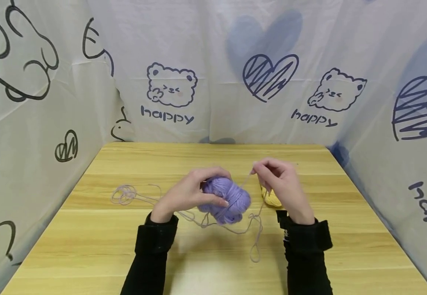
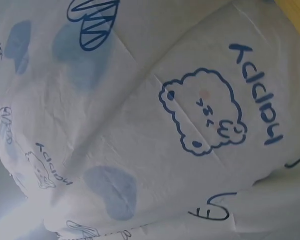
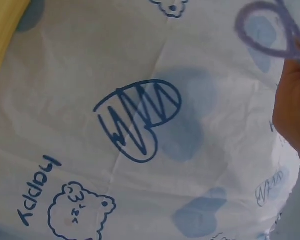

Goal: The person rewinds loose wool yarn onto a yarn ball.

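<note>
A ball of purple yarn point(image 1: 226, 199) is held just above the wooden table point(image 1: 99, 246) in the head view. My left hand point(image 1: 195, 188) grips it, fingers over the top and thumb across the front. My right hand point(image 1: 272, 176) pinches a thin strand of the purple yarn point(image 1: 246, 180) that runs up from the ball. Loose purple strand point(image 1: 125, 194) trails left across the table in a small tangle, and more hangs in loops point(image 1: 255, 229) below the ball. A yellow yarn ball point(image 1: 271, 199) lies partly hidden behind my right hand. The right wrist view catches part of that hand point(image 3: 292, 110) and a blurred purple yarn loop point(image 3: 267, 30).
White cloth walls point(image 1: 213, 73) printed with bears, hearts and the word "happy" close in the table on three sides. Both wrist views show mostly this cloth point(image 2: 139, 125). Bare tabletop lies at the back and along the front edge.
</note>
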Demonstrator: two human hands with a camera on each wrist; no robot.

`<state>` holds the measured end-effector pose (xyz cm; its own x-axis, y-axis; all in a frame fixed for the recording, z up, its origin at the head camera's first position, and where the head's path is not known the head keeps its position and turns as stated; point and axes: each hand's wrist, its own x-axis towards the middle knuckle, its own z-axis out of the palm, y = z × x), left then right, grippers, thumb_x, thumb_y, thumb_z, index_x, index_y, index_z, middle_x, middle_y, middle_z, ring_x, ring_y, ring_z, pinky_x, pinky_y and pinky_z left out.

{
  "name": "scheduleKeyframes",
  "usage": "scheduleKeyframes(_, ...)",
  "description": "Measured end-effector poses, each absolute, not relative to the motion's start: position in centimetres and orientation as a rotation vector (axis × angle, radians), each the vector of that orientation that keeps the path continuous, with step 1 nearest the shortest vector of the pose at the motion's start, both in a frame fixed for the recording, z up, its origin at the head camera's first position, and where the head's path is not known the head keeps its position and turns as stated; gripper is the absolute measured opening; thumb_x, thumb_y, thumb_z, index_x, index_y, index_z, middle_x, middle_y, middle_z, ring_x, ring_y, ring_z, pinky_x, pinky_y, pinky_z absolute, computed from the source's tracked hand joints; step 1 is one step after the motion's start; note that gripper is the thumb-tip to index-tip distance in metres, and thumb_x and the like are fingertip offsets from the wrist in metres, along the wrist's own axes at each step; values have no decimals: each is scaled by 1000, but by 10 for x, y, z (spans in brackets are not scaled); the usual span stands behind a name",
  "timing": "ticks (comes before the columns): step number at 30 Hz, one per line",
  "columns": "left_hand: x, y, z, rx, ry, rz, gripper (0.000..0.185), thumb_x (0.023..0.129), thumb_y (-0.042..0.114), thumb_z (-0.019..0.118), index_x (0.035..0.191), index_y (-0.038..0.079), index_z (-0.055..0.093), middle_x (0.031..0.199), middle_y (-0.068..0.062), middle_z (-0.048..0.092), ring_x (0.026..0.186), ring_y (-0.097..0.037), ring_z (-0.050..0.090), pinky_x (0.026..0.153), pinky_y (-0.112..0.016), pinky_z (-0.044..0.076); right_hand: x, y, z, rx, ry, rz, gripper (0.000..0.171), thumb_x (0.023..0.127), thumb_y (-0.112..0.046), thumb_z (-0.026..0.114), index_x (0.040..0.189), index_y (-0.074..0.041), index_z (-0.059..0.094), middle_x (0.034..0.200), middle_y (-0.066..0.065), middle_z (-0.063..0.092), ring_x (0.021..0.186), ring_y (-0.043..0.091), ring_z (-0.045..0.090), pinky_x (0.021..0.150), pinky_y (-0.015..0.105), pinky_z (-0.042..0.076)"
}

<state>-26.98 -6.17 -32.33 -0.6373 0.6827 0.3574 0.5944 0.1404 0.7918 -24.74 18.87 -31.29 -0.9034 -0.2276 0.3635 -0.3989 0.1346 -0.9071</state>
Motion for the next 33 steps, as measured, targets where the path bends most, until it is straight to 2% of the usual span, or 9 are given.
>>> scheduleKeyframes(8, -267, -70, -318, 1110, 2078, 1901, 47, 76, 0, 75, 117, 6, 53, 109, -12, 58, 96, -22, 60, 80, -38, 57, -269, 175, -337, 709, -2388, 1925, 19, 97, -16, 57, 92, -1, 67, 60, -3, 40, 50, 10, 32, 46, 27, 28)
scheduleKeyframes(12, -268, -73, -318, 998, 2033, 2106, 48, 77, 8, 77, 116, 5, 49, 108, -7, 58, 93, -20, 60, 78, -35, 57, -272, 166, -343, 760, -2429, 1993, 15, 97, -14, 56, 86, -10, 65, 67, -5, 49, 58, 7, 42, 53, 21, 37)
scheduleKeyframes(15, -268, -75, -317, 897, 1985, 2250, 48, 77, 16, 80, 114, 9, 49, 107, -4, 60, 92, -18, 61, 78, -32, 57, -274, 161, -347, 775, -2465, 2005, 17, 95, -7, 54, 82, -11, 63, 67, -7, 52, 58, 5, 44, 54, 19, 39)
scheduleKeyframes(18, -269, -75, -317, 783, 1947, 2384, 42, 80, 14, 77, 112, 15, 49, 105, -4, 61, 92, -17, 62, 78, -31, 57, -276, 158, -349, 789, -2513, 1984, 16, 94, -5, 54, 81, -4, 64, 58, -7, 42, 51, 5, 35, 48, 20, 31)
scheduleKeyframes(21, -271, -75, -316, 657, 1908, 2512, 35, 84, 5, 70, 109, 17, 47, 104, -6, 61, 94, -17, 62, 80, -31, 57, -277, 155, -350, 819, -2574, 1933, 22, 97, -13, 56, 83, 1, 66, 54, -6, 32, 47, 7, 27, 45, 23, 24)
scheduleKeyframes(24, -274, -74, -316, 545, 1904, 2616, 32, 86, 0, 65, 106, 16, 45, 104, -6, 59, 96, -17, 61, 82, -29, 56, -277, 154, -349, 869, -2637, 1874, 27, 97, -21, 57, 85, -1, 70, 52, -4, 29, 46, 9, 26, 43, 24, 23)
scheduleKeyframes(27, -276, -72, -317, 460, 1952, 2686, 33, 84, 1, 68, 103, 16, 45, 102, -6, 59, 95, -16, 60, 81, -28, 56, -275, 154, -345, 942, -2677, 1806, 24, 97, -19, 57, 83, -7, 72, 54, -3, 30, 47, 8, 27, 45, 22, 24)
scheduleKeyframes(30, -278, -71, -318, 409, 2044, 2703, 37, 82, 4, 73, 102, 16, 45, 99, -5, 57, 92, -17, 62, 78, -29, 57, -269, 156, -339, 1021, -2705, 1754, 22, 97, -18, 57, 84, -9, 73, 60, -3, 49, 52, 7, 33, 51, 21, 34)
scheduleKeyframes(33, -279, -69, -321, 406, 2196, 2633, 40, 79, 8, 77, 103, 15, 45, 100, -5, 57, 91, -18, 62, 76, -31, 58, -261, 160, -331, 1052, -2738, 1720, 21, 96, -20, 58, 84, -9, 73, 72, -2, 64, 60, 6, 42, 66, 22, 47)
